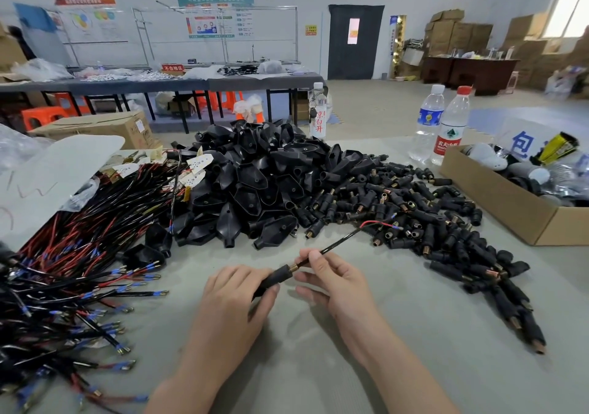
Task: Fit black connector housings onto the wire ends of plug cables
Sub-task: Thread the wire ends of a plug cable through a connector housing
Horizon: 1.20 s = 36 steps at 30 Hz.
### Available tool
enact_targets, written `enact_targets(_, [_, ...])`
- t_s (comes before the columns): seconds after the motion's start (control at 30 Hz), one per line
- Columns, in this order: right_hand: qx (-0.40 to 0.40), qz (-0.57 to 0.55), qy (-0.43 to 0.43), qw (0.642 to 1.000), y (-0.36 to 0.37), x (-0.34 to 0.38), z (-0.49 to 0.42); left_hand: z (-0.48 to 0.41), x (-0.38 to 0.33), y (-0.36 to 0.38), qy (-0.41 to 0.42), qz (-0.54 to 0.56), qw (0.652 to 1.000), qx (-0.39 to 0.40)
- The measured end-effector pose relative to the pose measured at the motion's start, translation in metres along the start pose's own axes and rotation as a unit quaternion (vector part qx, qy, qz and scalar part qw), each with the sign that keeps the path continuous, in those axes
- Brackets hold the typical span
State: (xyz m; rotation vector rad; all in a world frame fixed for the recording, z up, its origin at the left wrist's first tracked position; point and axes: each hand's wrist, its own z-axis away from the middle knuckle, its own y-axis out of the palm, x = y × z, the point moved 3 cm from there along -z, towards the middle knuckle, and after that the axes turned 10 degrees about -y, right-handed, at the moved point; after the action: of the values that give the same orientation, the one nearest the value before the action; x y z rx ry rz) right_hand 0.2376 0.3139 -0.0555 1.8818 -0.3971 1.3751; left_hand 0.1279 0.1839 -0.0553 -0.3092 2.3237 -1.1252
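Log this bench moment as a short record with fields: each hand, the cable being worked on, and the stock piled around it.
left hand: grips a black barrel housing, brass end toward the other hand
right hand: pinches the cable just beyond that brass end
cable: black, runs up and right; wire ends red and black, blue terminal
stock centre: plug shells, flat, black, heaped
stock right: barrel pile
stock left: cable bundle
far right: cardboard box, water bottles
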Motion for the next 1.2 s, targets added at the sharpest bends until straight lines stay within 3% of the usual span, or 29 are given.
enact_targets(0.3, [-0.089, 0.007, -0.048, 0.995, -0.014, 0.008, -0.006, 0.001, -0.002, -0.003, -0.003, 0.02, 1.0, 0.003])
enact_targets(0.53, [-0.193, -0.084, -0.046, 0.976, -0.04, 0.02, -0.011, 0.001, -0.001, -0.002, -0.002, 0.007, 1.0, -0.007])
enact_targets(0.63, [-0.146, -0.097, -0.016, 0.984, -0.033, 0.015, -0.01, 0.002, 0.0, 0.001, 0.002, 0.014, 1.0, -0.016])
enact_targets(0.77, [-0.037, -0.009, 0.018, 0.999, -0.01, -0.004, -0.003, 0.001, 0.002, 0.001, 0.006, 0.013, 1.0, -0.024])
enact_targets(1.0, [-0.096, 0.0, -0.035, 0.995, -0.017, 0.004, -0.008, 0.0, -0.002, 0.002, 0.012, 0.014, 1.0, -0.023])
enact_targets(1.2, [0.001, -0.014, 0.04, 0.999, -0.001, -0.01, -0.001, -0.001, -0.001, 0.003, 0.017, 0.012, 0.999, -0.025])
